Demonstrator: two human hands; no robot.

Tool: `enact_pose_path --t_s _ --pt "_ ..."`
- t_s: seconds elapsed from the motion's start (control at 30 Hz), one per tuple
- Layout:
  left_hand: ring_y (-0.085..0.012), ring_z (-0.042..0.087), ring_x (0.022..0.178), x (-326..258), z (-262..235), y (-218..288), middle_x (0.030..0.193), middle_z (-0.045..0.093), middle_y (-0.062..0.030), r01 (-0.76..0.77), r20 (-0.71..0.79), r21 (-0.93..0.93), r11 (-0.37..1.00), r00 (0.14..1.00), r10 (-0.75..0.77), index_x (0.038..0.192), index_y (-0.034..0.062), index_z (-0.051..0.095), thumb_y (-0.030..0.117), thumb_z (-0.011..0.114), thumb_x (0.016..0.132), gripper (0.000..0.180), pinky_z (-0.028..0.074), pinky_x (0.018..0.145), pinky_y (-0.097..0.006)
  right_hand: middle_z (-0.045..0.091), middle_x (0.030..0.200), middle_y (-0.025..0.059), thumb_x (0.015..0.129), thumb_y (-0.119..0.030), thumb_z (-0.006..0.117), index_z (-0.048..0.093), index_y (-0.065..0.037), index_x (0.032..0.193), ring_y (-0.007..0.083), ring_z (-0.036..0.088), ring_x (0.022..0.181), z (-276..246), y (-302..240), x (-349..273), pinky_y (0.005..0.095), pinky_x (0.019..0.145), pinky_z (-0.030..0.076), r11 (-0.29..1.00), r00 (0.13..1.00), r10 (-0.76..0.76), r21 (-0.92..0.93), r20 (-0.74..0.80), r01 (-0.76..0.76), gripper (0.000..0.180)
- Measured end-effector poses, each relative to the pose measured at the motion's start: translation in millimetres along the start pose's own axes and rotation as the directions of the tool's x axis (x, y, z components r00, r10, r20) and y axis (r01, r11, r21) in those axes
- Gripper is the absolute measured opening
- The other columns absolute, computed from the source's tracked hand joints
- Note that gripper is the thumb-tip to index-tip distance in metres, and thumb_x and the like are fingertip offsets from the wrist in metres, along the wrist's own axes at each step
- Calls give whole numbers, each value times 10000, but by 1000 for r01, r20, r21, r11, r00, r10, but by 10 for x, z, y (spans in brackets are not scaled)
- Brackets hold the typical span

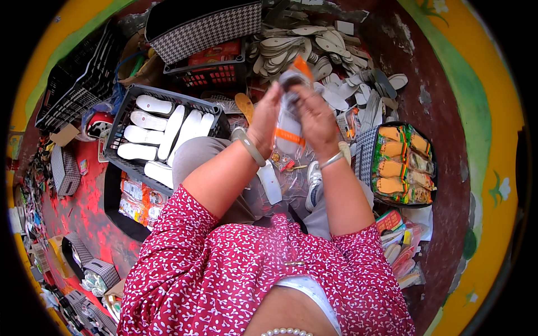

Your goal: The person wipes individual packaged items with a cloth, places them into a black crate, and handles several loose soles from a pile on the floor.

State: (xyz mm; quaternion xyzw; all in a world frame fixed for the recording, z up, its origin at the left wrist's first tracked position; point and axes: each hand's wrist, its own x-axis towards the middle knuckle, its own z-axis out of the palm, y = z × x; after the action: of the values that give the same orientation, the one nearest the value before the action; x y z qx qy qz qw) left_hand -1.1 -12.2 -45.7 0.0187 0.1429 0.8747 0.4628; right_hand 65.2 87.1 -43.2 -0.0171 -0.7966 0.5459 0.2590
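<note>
In front of my chest I hold a pair of insoles in a clear plastic sleeve with orange bands (289,120), tilted up and slightly smeared by motion. My left hand (266,117) is closed on its left edge, fingers near the upper part. Gripping the other edge is my right hand (318,117), its fingers curled at the sleeve's upper end and blurred. Below the sleeve, a loose white insole (270,183) lies by my knees. An orange-tan insole (245,106) is just left of my left hand.
White insoles fill a black crate (126,92) at my left. Orange-tan packed insoles sit in a checked bin (365,154) at my right. Beyond my hands spreads a heap of loose insoles (330,42). Behind the crate stand a checked box (210,33) and another black crate (204,75).
</note>
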Motion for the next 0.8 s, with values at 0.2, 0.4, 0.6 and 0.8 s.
enact_pose_path --t_s 0.2,0.4,0.6,0.8 --pt "-240 590 949 100 -197 278 1058 592 -136 -82 118 -71 994 989 90 1148 2 497 416 352 928 490 484 855 -382 577 1173 129 785 62 518 602 -52 1110 269 518 1150 196 -375 -182 345 966 403 941 937 -295 -112 186 318 355" --pt "-258 588 981 -87 2 -42 1102 587 -116 121 104 -177 977 989 -104 1180 24 502 359 454 910 433 472 877 -365 592 1130 159 765 42 523 630 -71 1042 309 566 1064 -132 -100 63 377 887 461 813 927 -370 -503 -60 292 318" --pt "-312 553 1068 -122 13 -95 1223 517 -169 187 130 88 978 972 -198 1344 56 329 104 525 815 566 419 958 -437 630 1015 88 841 20 492 624 -86 1071 170 621 855 -438 133 232 272 753 509 937 912 35 -303 -409 -172 286" --pt "-340 505 1131 -50 -4 -55 1280 458 -190 186 167 -20 982 969 -180 1393 92 263 66 417 853 562 398 981 -454 604 1011 28 909 8 416 551 -93 1197 73 577 848 -760 52 286 212 740 486 936 874 239 341 -424 -90 334"
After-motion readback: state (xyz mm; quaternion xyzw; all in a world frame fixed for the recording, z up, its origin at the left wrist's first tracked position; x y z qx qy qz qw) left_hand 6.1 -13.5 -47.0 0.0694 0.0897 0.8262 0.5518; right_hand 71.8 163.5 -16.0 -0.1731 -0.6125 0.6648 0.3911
